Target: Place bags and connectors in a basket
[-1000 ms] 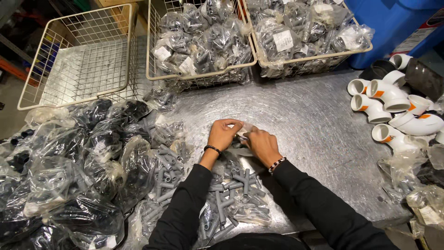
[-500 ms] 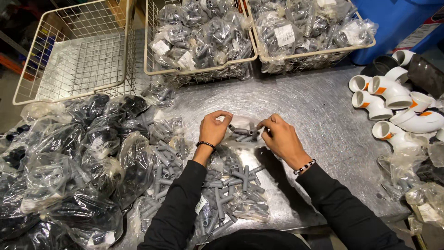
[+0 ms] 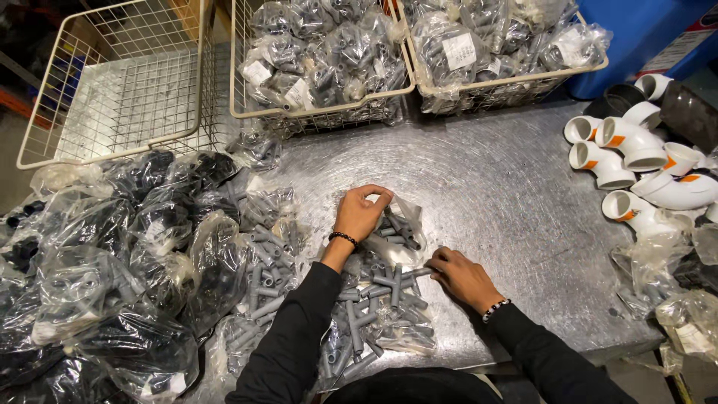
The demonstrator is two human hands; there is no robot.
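The left hand (image 3: pixel 361 213) pinches the bag (image 3: pixel 400 224) top while the right hand (image 3: pixel 464 277) lies flat on grey pipes (image 3: pixel 381 288), so a weak pinch might spill them.

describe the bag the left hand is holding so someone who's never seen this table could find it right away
On the metal table, just below the middle wire basket, the left hand pinches a small clear bag of grey fittings. Unlike the piled bags, it lies alone on bare metal.
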